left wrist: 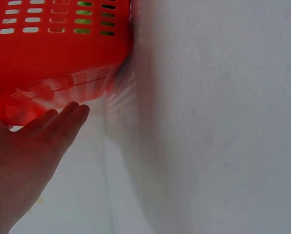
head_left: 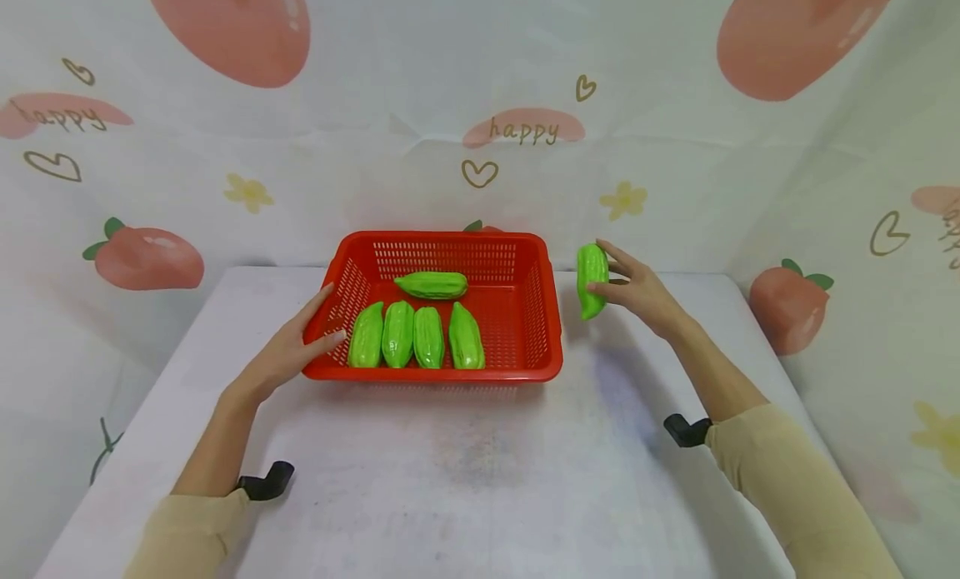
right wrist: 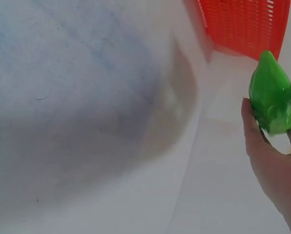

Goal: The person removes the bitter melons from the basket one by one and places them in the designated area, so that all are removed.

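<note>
My right hand (head_left: 637, 291) pinches a bright green bitter melon (head_left: 592, 281) between thumb and fingers, above the table to the right of the basket. The melon is ridged and glossy, its narrow tip pointing down in the head view. In the right wrist view the melon (right wrist: 272, 97) shows its pointed end upward. The red plastic basket (head_left: 525, 374) holds several similar melons: a row stands along the front, and one melon (head_left: 432, 285) lies crosswise behind them. Against the basket's left side rests my left hand (head_left: 281, 354), fingers extended along the outer wall (left wrist: 57, 58), thumb at the rim.
The basket stands toward the back of a white table (head_left: 465, 479). Behind and beside it hangs a pale cloth (head_left: 390, 171) printed with peaches, hearts and flowers. Dark wrist mounts (head_left: 270, 481) sit at both sleeve cuffs.
</note>
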`<state>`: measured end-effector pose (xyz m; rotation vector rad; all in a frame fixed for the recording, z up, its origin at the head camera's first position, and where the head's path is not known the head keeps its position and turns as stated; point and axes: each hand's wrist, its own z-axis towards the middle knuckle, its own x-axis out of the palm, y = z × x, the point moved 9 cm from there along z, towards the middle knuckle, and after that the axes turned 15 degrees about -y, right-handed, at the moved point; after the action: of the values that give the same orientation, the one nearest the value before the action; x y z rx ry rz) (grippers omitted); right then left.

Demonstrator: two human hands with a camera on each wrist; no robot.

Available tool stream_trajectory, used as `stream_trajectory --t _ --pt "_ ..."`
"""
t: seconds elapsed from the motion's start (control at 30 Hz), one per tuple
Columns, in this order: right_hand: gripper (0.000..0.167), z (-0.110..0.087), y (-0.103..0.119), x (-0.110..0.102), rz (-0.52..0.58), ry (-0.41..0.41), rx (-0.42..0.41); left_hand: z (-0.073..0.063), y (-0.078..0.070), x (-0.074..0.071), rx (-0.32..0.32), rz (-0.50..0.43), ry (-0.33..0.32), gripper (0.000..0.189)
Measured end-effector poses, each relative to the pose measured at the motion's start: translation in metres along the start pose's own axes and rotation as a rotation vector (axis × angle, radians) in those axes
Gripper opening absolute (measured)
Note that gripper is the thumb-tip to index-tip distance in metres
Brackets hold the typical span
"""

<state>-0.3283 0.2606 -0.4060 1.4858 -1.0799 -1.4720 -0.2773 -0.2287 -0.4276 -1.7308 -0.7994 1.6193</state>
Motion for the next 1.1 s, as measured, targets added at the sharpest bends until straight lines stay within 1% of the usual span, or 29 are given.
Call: stream_trajectory --t 0.1,0.17,0.33,0.43,0.57,0.73,0.87,0.97,1.1 --pt "0.078 0.004 -0.005 0.000 0.006 -0.008 0.006 0.001 0.000 -0.001 0.000 -0.008 -0.020 0.086" --pt "0.077 0.007 -0.006 0.001 0.007 -0.008 0.004 0.001 0.000 -0.002 -0.003 -0.030 -0.033 0.084" --pt "0.077 0.011 -0.011 0.006 -0.015 0.002 -0.003 0.001 0.004 -0.002 -0.049 -0.124 -0.053 0.080" --pt "0.078 0.013 -0.018 0.008 -0.037 0.010 0.003 0.000 0.007 0.000 -0.063 -0.149 -0.066 0.078" --pt "0.079 0.015 -0.026 0.010 -0.042 0.017 0.008 -0.001 0.007 0.001 -0.049 -0.154 -0.085 0.076" --pt "0.079 0.017 -0.034 0.011 -0.053 0.015 0.014 -0.001 0.003 0.003 -0.027 -0.174 -0.090 0.075" --pt "0.079 0.019 -0.043 0.014 -0.126 0.030 0.020 -0.001 0.004 0.005 -0.017 -0.190 -0.096 0.074" --pt "0.079 0.021 -0.049 0.014 -0.192 0.033 0.016 0.000 0.005 0.006 -0.017 -0.220 -0.107 0.071" --pt "0.078 0.025 -0.052 0.012 -0.235 0.022 0.008 0.002 0.005 0.006 -0.014 -0.252 -0.133 0.066"
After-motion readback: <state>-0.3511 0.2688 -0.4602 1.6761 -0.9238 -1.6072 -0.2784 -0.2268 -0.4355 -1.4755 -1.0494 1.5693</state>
